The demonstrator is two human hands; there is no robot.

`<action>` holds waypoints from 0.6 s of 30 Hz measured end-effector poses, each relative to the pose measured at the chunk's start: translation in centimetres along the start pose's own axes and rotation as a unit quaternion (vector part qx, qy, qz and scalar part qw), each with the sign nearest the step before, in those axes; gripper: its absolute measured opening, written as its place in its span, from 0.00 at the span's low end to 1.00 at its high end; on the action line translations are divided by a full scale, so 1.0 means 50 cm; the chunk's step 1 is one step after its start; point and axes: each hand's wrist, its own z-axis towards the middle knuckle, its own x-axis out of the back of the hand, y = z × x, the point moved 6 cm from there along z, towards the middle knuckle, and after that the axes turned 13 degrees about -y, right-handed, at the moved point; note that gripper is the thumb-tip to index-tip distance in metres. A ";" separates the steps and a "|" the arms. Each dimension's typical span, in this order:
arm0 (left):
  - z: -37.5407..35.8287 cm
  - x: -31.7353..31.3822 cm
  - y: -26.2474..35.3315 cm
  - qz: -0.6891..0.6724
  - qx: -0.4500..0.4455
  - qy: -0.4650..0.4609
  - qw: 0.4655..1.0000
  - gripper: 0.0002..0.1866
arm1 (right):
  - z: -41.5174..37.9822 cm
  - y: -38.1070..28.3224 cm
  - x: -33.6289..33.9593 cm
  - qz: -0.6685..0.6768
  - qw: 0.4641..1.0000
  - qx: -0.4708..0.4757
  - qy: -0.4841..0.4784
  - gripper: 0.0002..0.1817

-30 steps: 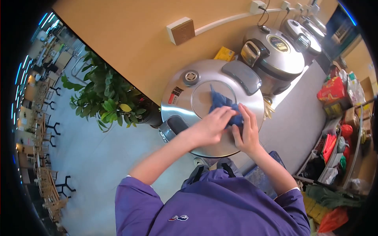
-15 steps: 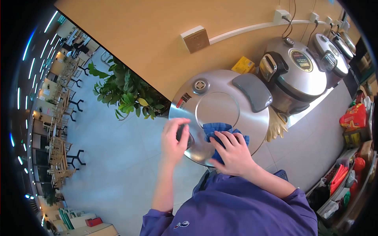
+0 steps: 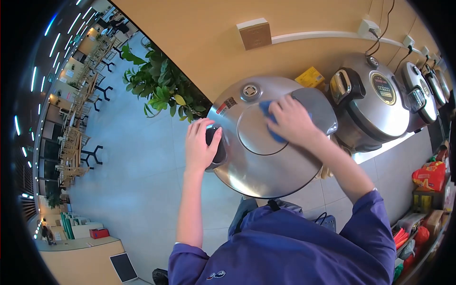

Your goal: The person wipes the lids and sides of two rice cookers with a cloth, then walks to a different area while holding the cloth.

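Observation:
A large rice cooker with a round, shiny metal lid (image 3: 247, 171) stands in front of me. My left hand (image 3: 199, 145) is wrapped round the dark side handle (image 3: 218, 154) at the lid's left edge. Under my right hand (image 3: 292, 121) is a blue cloth (image 3: 274, 130), pressed against the lid right of its raised circle; the hand is slightly blurred and covers part of the cloth. A grey hinge cover (image 3: 318, 107) lies just beyond that hand, and a round steam vent (image 3: 250, 91) sits near the lid's far edge.
More rice cookers (image 3: 375, 99) line the wall at right, with cords running to wall sockets (image 3: 368, 28). A yellow box (image 3: 309, 77) sits behind the lid. A leafy plant (image 3: 164, 85) stands at the left. Shelves with bags (image 3: 429, 175) are at far right.
My right hand has slid the blue cloth away from me across the lid, up and to the right. My left hand has settled onto the side handle. The view has shifted somewhat.

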 end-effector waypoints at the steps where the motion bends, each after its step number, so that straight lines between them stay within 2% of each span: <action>1: -0.001 -0.001 -0.001 -0.009 0.003 0.001 1.000 0.17 | 0.025 0.021 -0.005 0.001 1.000 0.003 -0.001 0.20; 7: -0.002 -0.001 -0.003 -0.014 0.004 -0.004 1.000 0.14 | 0.188 0.129 -0.048 0.002 0.998 -0.062 -0.002 0.19; 9: -0.004 -0.003 -0.006 -0.018 0.002 -0.003 1.000 0.13 | 0.237 0.176 -0.074 0.006 0.991 -0.134 -0.007 0.20; 10: -0.003 -0.002 -0.004 -0.014 -0.007 -0.003 1.000 0.12 | 0.257 0.181 -0.080 0.007 0.991 -0.131 -0.006 0.20; 12: 0.000 -0.001 -0.002 -0.008 -0.016 0.001 1.000 0.11 | 0.279 0.190 -0.082 -0.004 0.981 -0.192 -0.008 0.21; 16: -0.011 0.002 -0.010 0.009 0.019 0.041 0.999 0.08 | 0.260 0.158 -0.071 -0.048 0.982 -0.182 0.001 0.20; 18: -0.014 0.002 -0.015 0.006 0.038 0.055 0.998 0.07 | 0.236 0.146 -0.068 -0.055 0.982 -0.180 -0.030 0.19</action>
